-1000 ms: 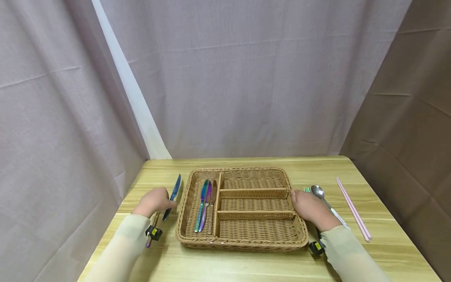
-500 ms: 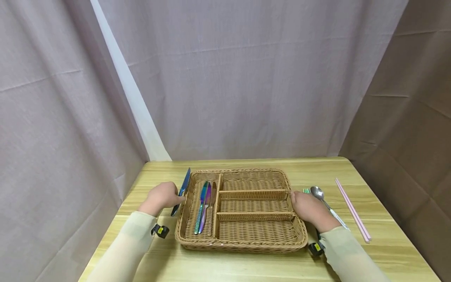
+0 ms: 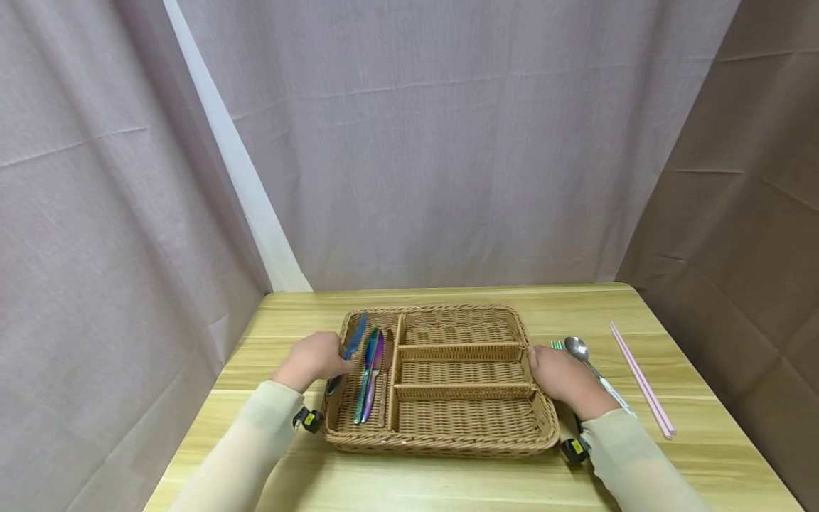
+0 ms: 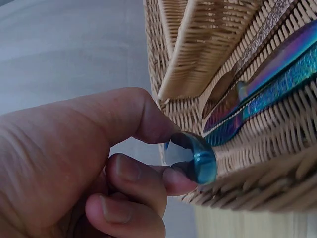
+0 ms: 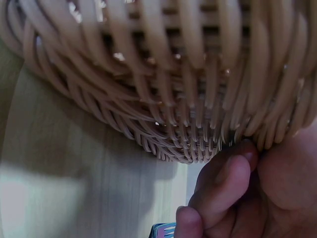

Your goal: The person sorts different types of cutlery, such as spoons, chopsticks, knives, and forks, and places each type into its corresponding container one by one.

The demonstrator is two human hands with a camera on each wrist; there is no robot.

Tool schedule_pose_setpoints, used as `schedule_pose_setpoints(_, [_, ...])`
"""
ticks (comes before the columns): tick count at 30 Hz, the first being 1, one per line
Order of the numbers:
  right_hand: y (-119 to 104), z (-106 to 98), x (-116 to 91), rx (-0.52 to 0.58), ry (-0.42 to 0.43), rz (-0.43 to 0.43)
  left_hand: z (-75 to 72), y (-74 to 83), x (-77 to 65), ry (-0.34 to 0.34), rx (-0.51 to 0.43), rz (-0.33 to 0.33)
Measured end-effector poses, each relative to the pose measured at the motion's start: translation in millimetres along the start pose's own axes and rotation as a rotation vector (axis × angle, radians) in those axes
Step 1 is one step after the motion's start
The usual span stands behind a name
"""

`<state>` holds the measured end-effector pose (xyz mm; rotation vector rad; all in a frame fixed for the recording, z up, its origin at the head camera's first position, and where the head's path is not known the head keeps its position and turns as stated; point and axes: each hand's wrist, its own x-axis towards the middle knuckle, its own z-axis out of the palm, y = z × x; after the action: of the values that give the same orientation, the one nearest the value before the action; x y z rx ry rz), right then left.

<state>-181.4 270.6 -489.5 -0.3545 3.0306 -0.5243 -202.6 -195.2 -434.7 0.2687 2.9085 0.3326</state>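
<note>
My left hand point(image 3: 313, 361) pinches a blue table knife point(image 3: 355, 336) between thumb and fingers. That knife is tilted over the left compartment of the wicker cutlery basket point(image 3: 441, 446); the left wrist view shows its shiny end point(image 4: 204, 163) at the fingertips. Side by side in this compartment lie a teal knife point(image 3: 362, 391), a purple knife point(image 3: 369, 405) and a copper knife point(image 3: 382, 400). At the basket's right end my right hand point(image 3: 559, 375) grips the rim. From the right wrist, its curled fingers point(image 5: 225, 181) show against the woven wall point(image 5: 193, 59).
Right of the basket lie a spoon point(image 3: 577, 348) and a green-tined fork point(image 3: 557, 345), both partly behind the right hand. Pink chopsticks point(image 3: 642, 380) lie farther right. Grey curtains point(image 3: 448, 178) hang behind the wooden table point(image 3: 576, 306).
My left hand has carried the blue knife rightward from the table left of the basket, across its left rim to above the left compartment. The right hand stays on the basket.
</note>
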Motion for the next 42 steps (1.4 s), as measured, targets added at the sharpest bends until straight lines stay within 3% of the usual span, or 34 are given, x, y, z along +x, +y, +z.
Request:
schedule_pose_setpoints(10, [1,2,-1,0.007,0.005,0.002,10.8,6.3,-1.5,-0.013,0.028,0.031])
schedule_pose_setpoints(23, [1,-2,0,-0.005,0.024,0.005,9.5,18.5,4.0,-0.075,0.053,0.027])
schedule_pose_setpoints(36, [2,2,0,0.0,0.006,0.009,22.7,28.4,10.6,-0.105,0.075,0.015])
schedule_pose_setpoints(42, [2,2,0,-0.009,0.01,0.005,28.3,35.0,12.8,-0.123,0.113,0.041])
